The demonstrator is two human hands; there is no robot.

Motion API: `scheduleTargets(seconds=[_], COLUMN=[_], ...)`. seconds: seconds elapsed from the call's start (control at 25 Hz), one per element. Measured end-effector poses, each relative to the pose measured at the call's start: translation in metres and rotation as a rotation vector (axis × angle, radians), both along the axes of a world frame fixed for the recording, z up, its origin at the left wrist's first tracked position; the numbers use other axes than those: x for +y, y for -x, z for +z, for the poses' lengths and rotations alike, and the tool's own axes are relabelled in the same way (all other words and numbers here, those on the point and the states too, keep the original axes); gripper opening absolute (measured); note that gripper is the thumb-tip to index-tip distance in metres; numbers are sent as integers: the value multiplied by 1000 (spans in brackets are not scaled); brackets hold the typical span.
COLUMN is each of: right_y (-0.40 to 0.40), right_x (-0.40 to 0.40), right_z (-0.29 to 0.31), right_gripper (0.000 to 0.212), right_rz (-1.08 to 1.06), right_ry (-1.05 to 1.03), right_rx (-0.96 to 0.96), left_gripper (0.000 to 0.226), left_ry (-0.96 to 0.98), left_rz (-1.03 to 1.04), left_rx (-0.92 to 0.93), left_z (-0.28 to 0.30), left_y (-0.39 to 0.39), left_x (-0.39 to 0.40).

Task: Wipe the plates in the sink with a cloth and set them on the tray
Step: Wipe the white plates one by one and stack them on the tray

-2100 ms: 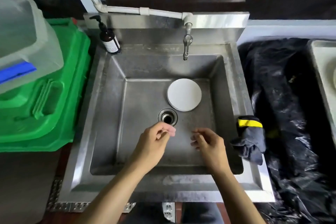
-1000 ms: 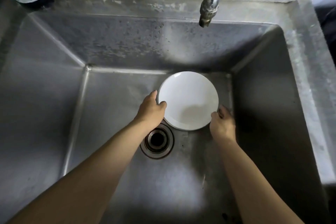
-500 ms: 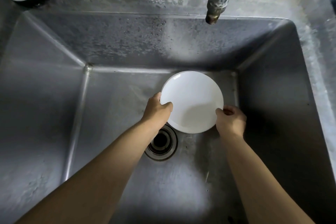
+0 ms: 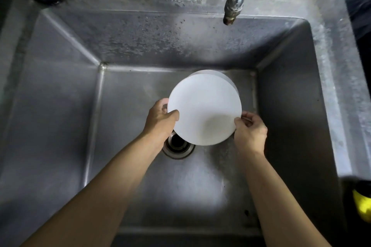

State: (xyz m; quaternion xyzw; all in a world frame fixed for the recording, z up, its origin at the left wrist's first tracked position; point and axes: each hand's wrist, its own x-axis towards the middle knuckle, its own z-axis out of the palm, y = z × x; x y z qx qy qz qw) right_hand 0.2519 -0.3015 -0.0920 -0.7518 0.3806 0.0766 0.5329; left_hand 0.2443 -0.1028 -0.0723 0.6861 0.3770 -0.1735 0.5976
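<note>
Now that the top plate (image 4: 204, 110) has come up off the stack, tilted above the drain (image 4: 177, 144), a second plate (image 4: 230, 79) peeks out behind it on the sink (image 4: 285, 86) floor, so the pick-up looks done and wiping is next (no cloth in either hand yet; something yellow and dark sits at the right edge, too cropped to name). Left hand (image 4: 160, 118) pinches the near-left rim, thumb on top, fingers curled under. Right hand (image 4: 250, 128) grips the right rim the same way, both closed narrowly on that plate
</note>
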Motion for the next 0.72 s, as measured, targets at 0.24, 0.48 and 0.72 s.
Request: scheduleTargets(seconds=[0.24,0.48,0.72], right_y=[57,105,139], right_x=[12,22,27], right_z=[75,147,178], right_gripper=[16,19,16], right_rz=[50,189,173], right_ry=[-2,5,-64], right_rx=[43,169,269], left_gripper=[56,33,28], left_ry=[-16,83,146], left_rz=[87,208,381], left_rx=[18,89,90], left_z=[74,142,179], left_y=[67,136,168], left_x=[18,28,31])
